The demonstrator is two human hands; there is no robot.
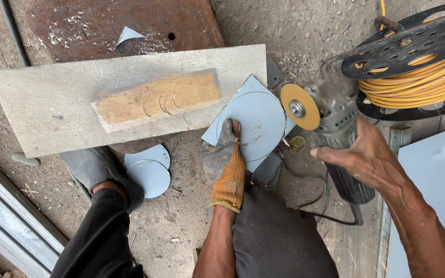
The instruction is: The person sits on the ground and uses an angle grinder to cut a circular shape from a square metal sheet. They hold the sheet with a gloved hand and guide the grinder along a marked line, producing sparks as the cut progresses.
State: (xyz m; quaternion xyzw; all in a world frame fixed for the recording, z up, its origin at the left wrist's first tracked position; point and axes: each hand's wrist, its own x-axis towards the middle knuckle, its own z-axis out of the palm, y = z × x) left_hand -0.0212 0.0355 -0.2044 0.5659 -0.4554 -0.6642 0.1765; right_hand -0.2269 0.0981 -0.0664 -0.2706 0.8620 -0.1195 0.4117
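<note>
The gloved left hand (pixel 226 163) presses the sheet-metal piece (pixel 256 123) flat; the right hand (pixel 366 154) grips an angle grinder (pixel 330 128), whose disc could catch the nearby fingers.

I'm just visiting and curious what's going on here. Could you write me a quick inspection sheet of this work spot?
Surface: dusty concrete floor; grey wooden board lying on a rusty steel plate.
Job's things: square metal sheet with a circle marked on it; angle grinder with a yellow disc.
Clutter: cut metal discs by the shoe.
Hands: gloved left hand presses the sheet; bare right hand grips the grinder.
Cables: black grinder cord; yellow cable on a reel.
Surroundings: pale metal panel at right; metal rails at left.
</note>
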